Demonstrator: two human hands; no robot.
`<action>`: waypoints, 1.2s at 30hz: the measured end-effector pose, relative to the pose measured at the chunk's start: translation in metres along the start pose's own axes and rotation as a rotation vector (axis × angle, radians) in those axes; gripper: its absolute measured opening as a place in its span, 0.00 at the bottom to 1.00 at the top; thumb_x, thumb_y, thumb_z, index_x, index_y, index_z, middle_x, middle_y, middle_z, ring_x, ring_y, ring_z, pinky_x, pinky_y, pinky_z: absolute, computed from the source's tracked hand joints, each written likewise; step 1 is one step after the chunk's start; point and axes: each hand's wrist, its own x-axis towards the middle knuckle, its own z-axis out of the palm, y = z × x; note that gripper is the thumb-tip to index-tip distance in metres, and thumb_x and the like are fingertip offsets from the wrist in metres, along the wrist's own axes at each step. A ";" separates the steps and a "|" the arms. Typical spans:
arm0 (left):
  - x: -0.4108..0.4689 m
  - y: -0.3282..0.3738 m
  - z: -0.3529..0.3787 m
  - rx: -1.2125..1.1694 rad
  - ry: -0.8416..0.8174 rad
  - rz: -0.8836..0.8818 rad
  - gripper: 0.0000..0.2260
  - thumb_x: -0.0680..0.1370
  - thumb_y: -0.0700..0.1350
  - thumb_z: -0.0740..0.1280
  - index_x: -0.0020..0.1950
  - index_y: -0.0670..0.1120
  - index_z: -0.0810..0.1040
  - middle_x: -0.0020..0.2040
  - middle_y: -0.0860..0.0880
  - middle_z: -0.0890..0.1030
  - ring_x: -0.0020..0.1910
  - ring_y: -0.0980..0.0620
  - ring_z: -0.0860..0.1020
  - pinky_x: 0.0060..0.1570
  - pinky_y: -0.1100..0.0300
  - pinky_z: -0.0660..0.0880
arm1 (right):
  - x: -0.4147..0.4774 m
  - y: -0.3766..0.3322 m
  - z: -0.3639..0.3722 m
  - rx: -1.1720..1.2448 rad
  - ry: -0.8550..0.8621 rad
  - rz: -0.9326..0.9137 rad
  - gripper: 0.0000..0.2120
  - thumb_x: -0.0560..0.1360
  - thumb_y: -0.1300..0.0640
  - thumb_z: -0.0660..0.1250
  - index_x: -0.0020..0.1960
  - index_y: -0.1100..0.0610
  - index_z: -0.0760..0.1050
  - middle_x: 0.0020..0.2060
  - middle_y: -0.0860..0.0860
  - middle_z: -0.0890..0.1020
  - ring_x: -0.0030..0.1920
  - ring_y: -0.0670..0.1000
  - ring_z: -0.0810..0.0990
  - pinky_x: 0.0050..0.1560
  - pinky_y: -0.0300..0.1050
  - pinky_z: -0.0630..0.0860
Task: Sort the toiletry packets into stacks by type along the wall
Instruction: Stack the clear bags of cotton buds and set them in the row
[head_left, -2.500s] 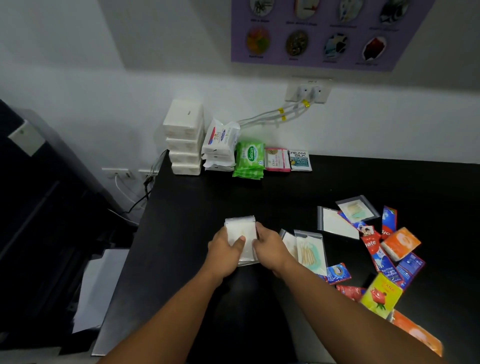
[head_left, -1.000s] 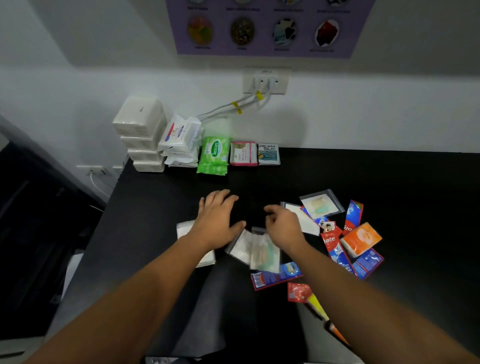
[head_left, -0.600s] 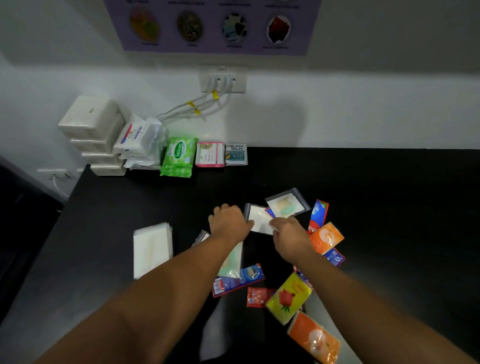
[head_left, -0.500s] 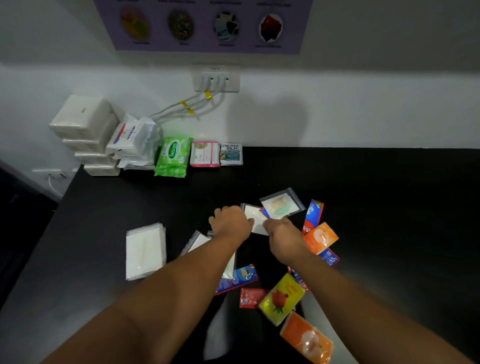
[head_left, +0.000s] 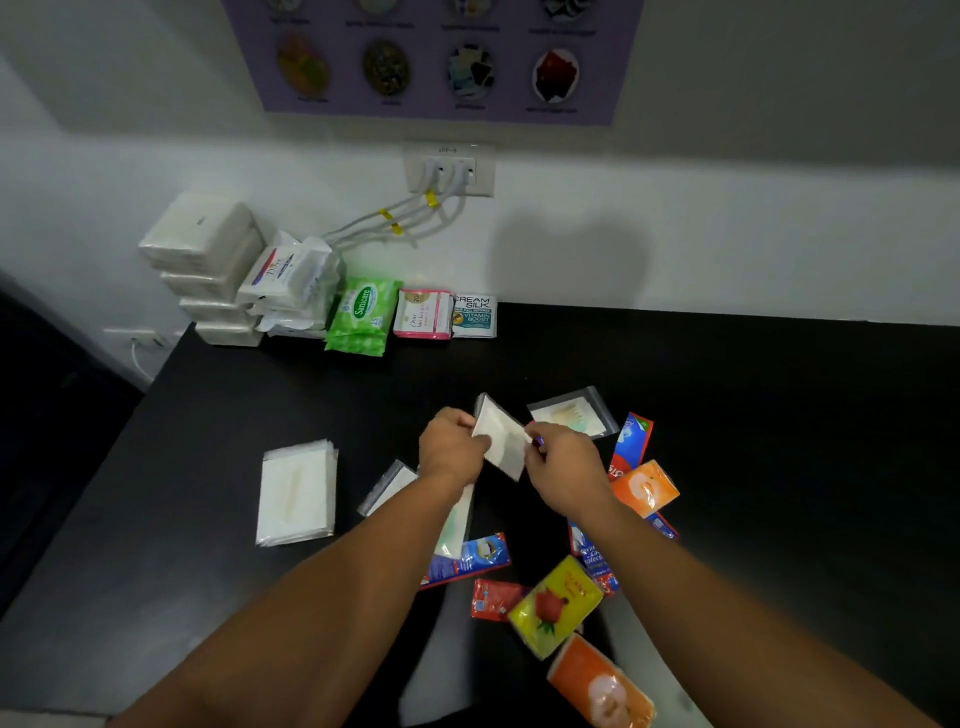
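Note:
A clear zip bag (head_left: 500, 437) with a white pad inside is lifted off the black table (head_left: 779, 415), tilted. My left hand (head_left: 451, 451) pinches its left edge and my right hand (head_left: 563, 465) pinches its right edge. Another clear zip bag (head_left: 571, 413) lies flat just behind my right hand. More clear bags (head_left: 387, 486) lie partly under my left forearm. A stack of white packets (head_left: 297, 491) sits to the left. Along the wall stand white soap boxes (head_left: 200, 265), Dove packs (head_left: 288, 275), green Sanicare wipes (head_left: 363, 314), pink sachets (head_left: 422, 313) and a Cream Silk sachet (head_left: 474, 316).
Loose coloured sachets lie right of and under my arms: an orange pack (head_left: 644, 488), a blue-red sachet (head_left: 628, 441), a yellow pack (head_left: 556, 605), a red sachet (head_left: 493, 597), another orange pack (head_left: 602, 686). White cables (head_left: 395, 223) hang from a wall socket (head_left: 449, 169).
Both hands left the white packet stack on the left, moved right to the loose pile, and have lifted one clear zip bag off the table between them.

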 end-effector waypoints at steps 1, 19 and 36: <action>-0.001 -0.002 -0.010 -0.033 0.011 0.049 0.13 0.70 0.39 0.76 0.44 0.52 0.75 0.44 0.48 0.82 0.44 0.46 0.83 0.45 0.47 0.82 | 0.001 -0.007 0.002 0.044 0.053 -0.014 0.19 0.78 0.57 0.65 0.68 0.57 0.75 0.62 0.54 0.80 0.59 0.54 0.79 0.62 0.48 0.76; -0.003 -0.079 -0.230 -0.297 0.137 0.058 0.08 0.73 0.39 0.77 0.50 0.42 0.81 0.42 0.46 0.86 0.31 0.58 0.80 0.31 0.66 0.74 | -0.010 -0.176 0.109 0.519 -0.207 0.097 0.04 0.75 0.57 0.72 0.42 0.56 0.83 0.36 0.50 0.83 0.35 0.46 0.78 0.41 0.42 0.76; 0.014 -0.124 -0.238 -0.081 0.044 0.049 0.15 0.73 0.38 0.77 0.57 0.49 0.79 0.46 0.52 0.83 0.44 0.56 0.82 0.46 0.59 0.80 | -0.025 -0.200 0.158 0.222 -0.191 0.281 0.07 0.73 0.53 0.72 0.38 0.53 0.79 0.34 0.51 0.83 0.39 0.53 0.84 0.47 0.51 0.83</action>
